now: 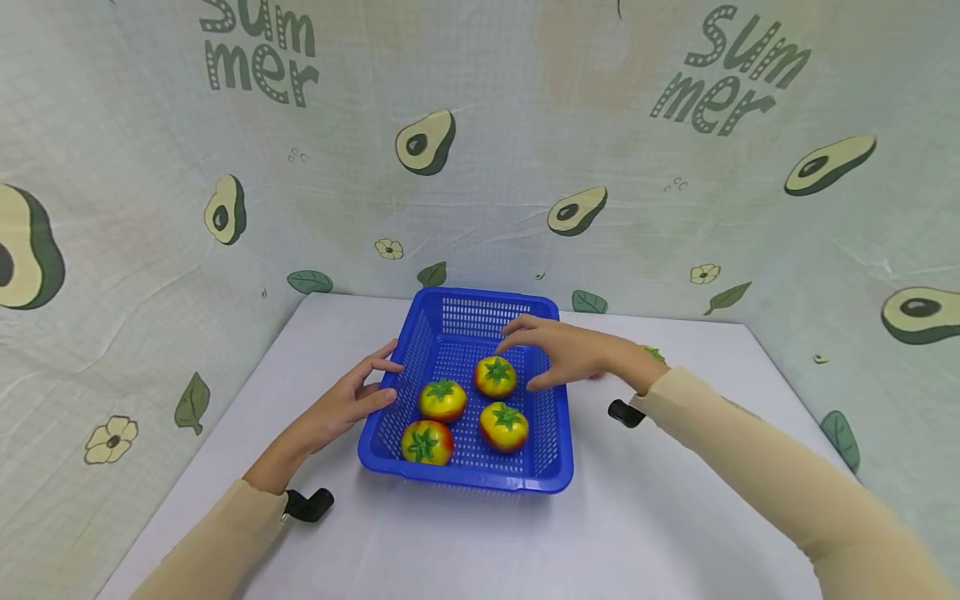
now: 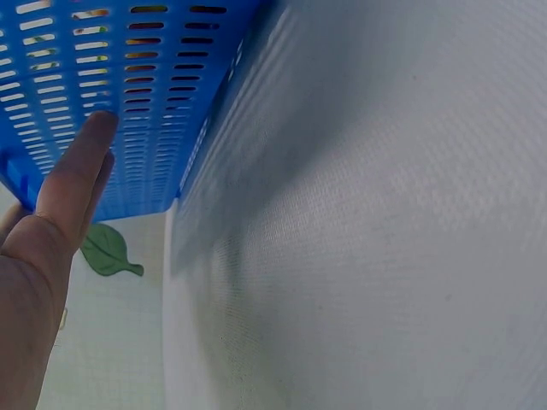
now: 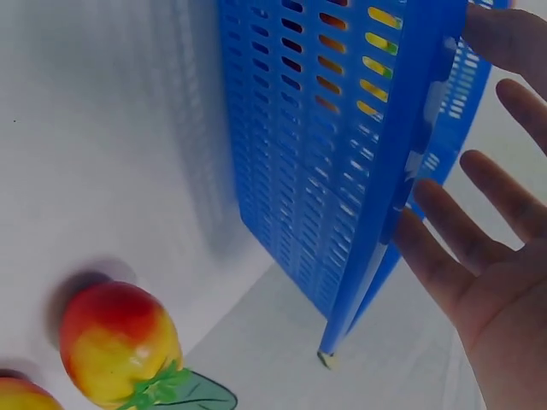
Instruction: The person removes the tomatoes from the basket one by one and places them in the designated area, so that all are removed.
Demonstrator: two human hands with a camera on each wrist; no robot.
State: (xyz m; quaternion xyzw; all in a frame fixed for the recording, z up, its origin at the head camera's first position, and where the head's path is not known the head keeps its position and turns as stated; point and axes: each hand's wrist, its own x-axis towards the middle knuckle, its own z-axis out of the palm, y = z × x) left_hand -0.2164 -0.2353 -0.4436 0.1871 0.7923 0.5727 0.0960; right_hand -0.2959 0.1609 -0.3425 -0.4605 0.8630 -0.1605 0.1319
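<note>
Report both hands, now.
Left hand: open, fingers touching the blue basket.
Right hand: open, holding nothing, at the basket's right side.

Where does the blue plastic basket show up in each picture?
Head: the blue plastic basket sits just below centre.
Left wrist: basket in the upper left.
Right wrist: basket across the upper middle, reaching toward the right.
Shared landmark: the white tablecloth, visible in all three.

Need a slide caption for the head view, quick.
Left hand at a blue basket of four red-and-yellow fruits, right hand over its right side.
</note>
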